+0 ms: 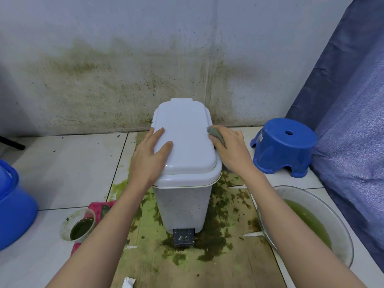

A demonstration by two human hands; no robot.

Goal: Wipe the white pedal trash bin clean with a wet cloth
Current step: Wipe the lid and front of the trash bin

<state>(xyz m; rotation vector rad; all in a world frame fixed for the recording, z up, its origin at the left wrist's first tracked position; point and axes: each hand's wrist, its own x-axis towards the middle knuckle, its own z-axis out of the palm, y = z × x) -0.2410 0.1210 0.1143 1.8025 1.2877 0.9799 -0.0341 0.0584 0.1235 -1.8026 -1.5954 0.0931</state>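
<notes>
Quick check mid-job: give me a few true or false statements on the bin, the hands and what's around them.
1. The bin lid is closed. True.
2. The cloth is in the left hand. False: the right hand grips it at the lid's right edge.
3. The left hand rests flat on the lid. True.
4. The basin holds clear water. False: it is green.
5. The blue stool stands left of the bin. False: right.

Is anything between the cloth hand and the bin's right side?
Nothing visible. The right hand already presses the cloth against the right edge of the lid of the bin. The blue stool stands apart to the right, and the left hand rests on the lid's left side.
</notes>
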